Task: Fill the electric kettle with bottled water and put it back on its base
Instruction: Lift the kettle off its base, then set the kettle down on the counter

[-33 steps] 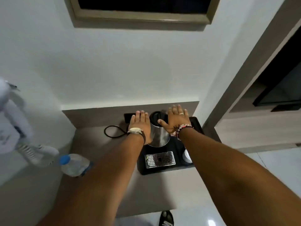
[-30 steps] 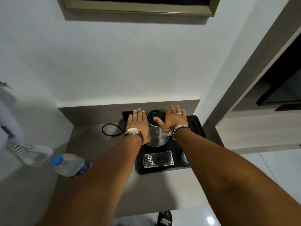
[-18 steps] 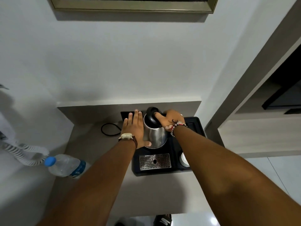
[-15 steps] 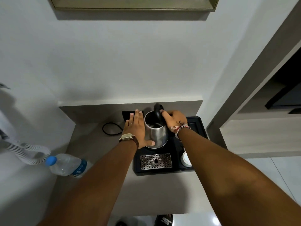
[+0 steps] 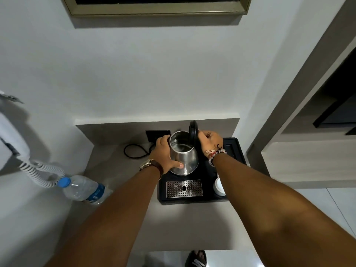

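Note:
A steel electric kettle [image 5: 185,158] stands on the black tray [image 5: 192,199], its black lid [image 5: 193,132] swung up and its inside showing. My left hand [image 5: 163,154] wraps the kettle's left side, thumb across the front. My right hand [image 5: 209,140] is closed at the kettle's right side, behind the raised lid, where the handle is hidden. A clear water bottle [image 5: 83,189] with a blue cap and blue label stands at the counter's left edge. The kettle's base is hidden under it.
The grey counter [image 5: 115,166] sits in a wall niche. A black cord [image 5: 134,152] loops to a wall socket [image 5: 157,134] behind the kettle. The tray holds a metal drip grate [image 5: 184,188] and a white cup [image 5: 218,186]. A coiled white cord [image 5: 38,171] hangs at left.
Both hands lay flat beside the shut kettle; now the left hand grips its body, the right hand has closed at the handle, and the lid has swung up.

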The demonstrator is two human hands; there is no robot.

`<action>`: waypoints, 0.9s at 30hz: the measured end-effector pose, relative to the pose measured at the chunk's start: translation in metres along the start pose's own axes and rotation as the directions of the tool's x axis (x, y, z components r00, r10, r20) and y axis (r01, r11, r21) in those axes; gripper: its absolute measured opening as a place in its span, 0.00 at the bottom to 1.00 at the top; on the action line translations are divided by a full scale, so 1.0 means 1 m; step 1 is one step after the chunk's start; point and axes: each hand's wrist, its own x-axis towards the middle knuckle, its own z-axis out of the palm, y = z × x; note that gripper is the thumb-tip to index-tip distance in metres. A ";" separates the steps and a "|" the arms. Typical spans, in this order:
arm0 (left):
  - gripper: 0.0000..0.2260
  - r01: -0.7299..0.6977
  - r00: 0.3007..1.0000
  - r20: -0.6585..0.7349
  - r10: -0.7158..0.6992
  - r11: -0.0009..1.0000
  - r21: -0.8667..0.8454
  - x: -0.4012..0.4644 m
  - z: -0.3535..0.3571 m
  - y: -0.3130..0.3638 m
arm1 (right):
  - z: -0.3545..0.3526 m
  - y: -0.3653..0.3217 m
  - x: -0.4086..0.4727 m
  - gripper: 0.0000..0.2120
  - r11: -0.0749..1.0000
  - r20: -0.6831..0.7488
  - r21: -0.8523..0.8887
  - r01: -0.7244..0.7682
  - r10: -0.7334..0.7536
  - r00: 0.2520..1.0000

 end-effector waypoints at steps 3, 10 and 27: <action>0.57 -0.028 1.000 -0.011 0.028 1.000 0.004 -0.020 -0.016 0.006 | -0.006 -0.016 -0.019 0.26 0.999 0.003 -0.013 0.035 -0.035 0.999; 0.56 -0.078 0.997 -0.007 0.078 0.997 0.013 -0.087 -0.054 0.014 | -0.017 -0.055 -0.088 0.26 1.000 -0.071 0.000 0.028 -0.028 0.997; 0.53 0.002 0.996 0.094 0.009 0.993 -0.115 -0.255 -0.002 -0.066 | 0.031 0.021 -0.267 0.12 0.994 -0.093 -0.052 -0.093 0.088 0.992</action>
